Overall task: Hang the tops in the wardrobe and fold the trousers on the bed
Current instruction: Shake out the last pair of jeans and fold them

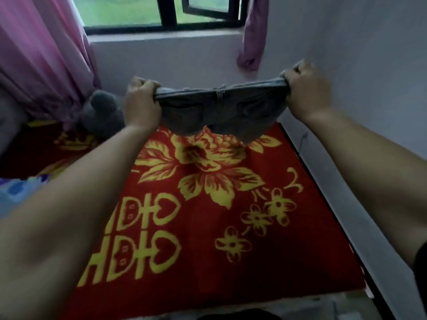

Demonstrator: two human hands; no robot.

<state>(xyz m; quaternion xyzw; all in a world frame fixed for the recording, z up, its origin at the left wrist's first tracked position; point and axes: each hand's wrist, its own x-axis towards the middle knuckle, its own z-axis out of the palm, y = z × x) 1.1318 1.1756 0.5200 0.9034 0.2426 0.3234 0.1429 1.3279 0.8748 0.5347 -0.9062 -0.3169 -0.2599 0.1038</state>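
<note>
Folding step: left hand (141,105) and right hand (305,91), each grip clamped on the waistband of the grey denim trousers (219,112), hold them above the bed (208,227); next, lay them flat.

pink curtain (41,65) hangs at left | grey plush toy (101,109) lies by its foot | window (169,15) stands ajar | purple cloth (253,38) hangs at window's right | blue patterned fabric (13,195) at left edge
</note>
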